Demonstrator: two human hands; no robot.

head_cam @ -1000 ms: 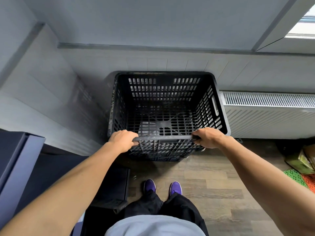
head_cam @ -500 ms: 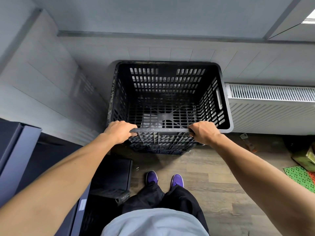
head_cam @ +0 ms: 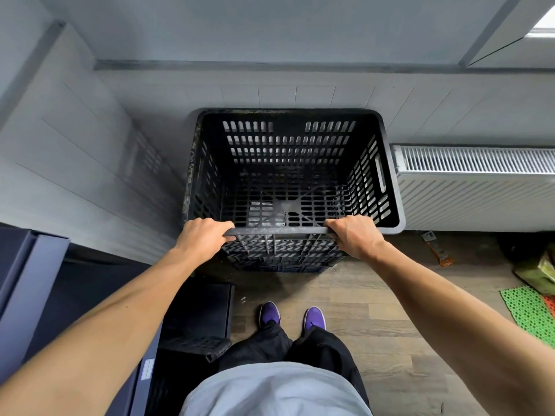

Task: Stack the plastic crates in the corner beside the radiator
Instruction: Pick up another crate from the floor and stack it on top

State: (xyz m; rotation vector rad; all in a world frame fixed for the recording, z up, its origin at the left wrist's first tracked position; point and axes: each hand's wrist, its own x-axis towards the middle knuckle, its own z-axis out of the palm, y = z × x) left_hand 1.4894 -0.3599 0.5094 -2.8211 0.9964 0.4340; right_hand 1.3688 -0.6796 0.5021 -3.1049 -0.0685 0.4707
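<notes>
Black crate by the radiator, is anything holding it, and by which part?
Both hands grip the black plastic crate by its near top rim, left hand toward the left corner, right hand toward the right.

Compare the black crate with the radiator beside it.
The crate is black; the radiator is white. The crate's walls are pierced with slots, while the radiator's front is ribbed. The left hand and right hand grip the crate's near rim; no hand is on the radiator. Both sit against the back wall.
</notes>
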